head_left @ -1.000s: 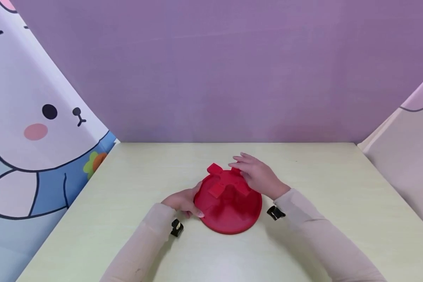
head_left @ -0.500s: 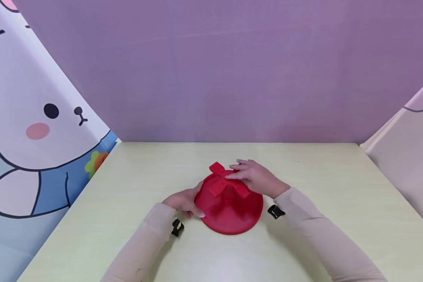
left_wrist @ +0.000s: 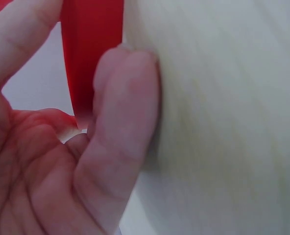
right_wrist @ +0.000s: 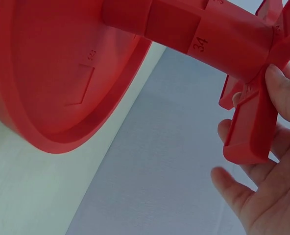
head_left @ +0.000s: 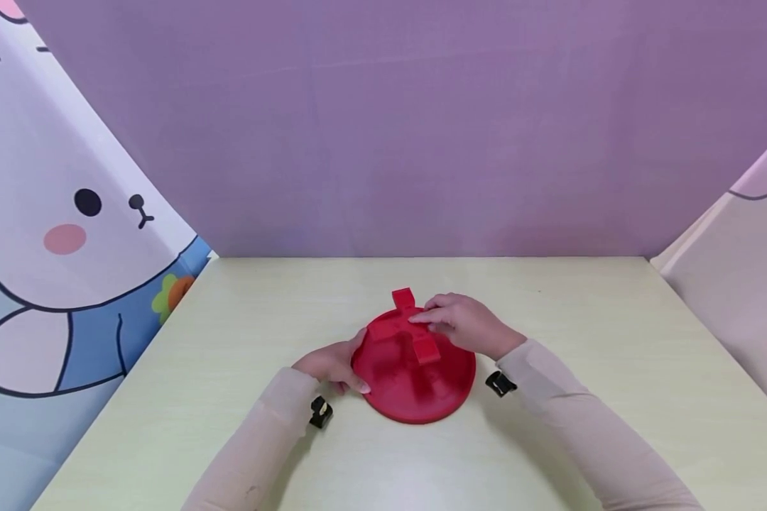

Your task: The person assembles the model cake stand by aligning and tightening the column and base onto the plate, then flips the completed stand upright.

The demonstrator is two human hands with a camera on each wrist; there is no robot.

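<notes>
A red plastic stand has a round, rimmed base (head_left: 415, 419) low over the table, a thick post (right_wrist: 174, 24) marked "34", and a four-armed cross-shaped top (head_left: 426, 350). My left hand (head_left: 334, 362) holds the base at its left edge. Close up in the left wrist view, the fingers (left_wrist: 118, 117) curl round the rim beside the tabletop. My right hand (head_left: 466, 323) pinches one arm of the cross; its thumb (right_wrist: 284, 95) lies on that arm near the hub, fingers behind. The head view has that arm hidden under the hand.
The pale table (head_left: 281, 305) extends around the stand. A purple panel (head_left: 422, 142) rises along its far edge, and a cartoon-printed cloth (head_left: 70, 305) borders the left side. A black wrist mount (head_left: 501, 384) shows below the right sleeve.
The cross-shaped top has turned clockwise as seen from above. The right hand has lowered its fingers onto the cross. The left hand and the base have stayed put.
</notes>
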